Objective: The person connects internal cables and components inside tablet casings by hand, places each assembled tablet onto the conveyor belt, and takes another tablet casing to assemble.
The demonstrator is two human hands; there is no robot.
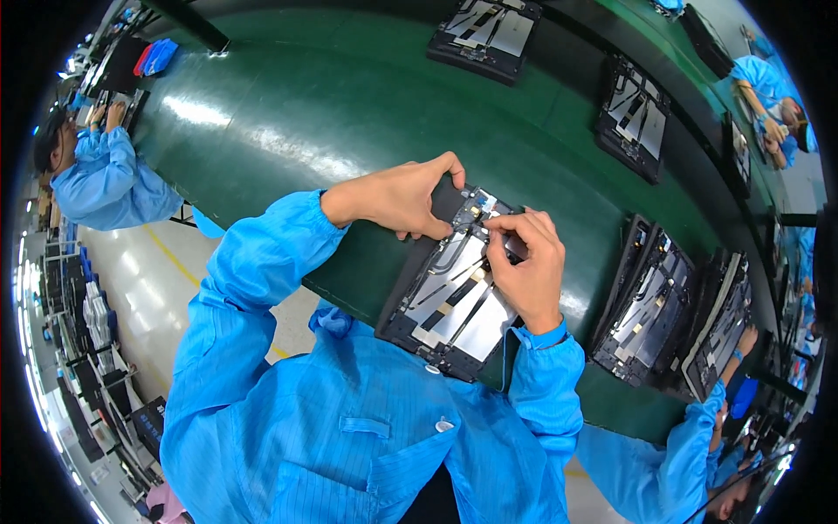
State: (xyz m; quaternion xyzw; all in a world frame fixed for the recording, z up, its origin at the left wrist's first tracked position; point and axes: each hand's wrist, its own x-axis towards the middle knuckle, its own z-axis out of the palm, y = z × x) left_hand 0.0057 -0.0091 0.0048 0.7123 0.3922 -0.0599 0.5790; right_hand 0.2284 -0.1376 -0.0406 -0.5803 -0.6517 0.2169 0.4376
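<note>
Black and silver, the opened device (458, 293) lies at the six-o'clock edge of the bench (349, 96). The left hand (400, 197), half-open, spans its twelve-o'clock end; the right hand (534, 260) pinches there, contents unclear. Slipping could scuff it.

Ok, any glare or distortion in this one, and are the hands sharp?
Head view: white glare streaks the green table beyond the left hand; fisheye bends the table's edges; left hand and right hand look fairly sharp, without obvious motion blur.
</note>
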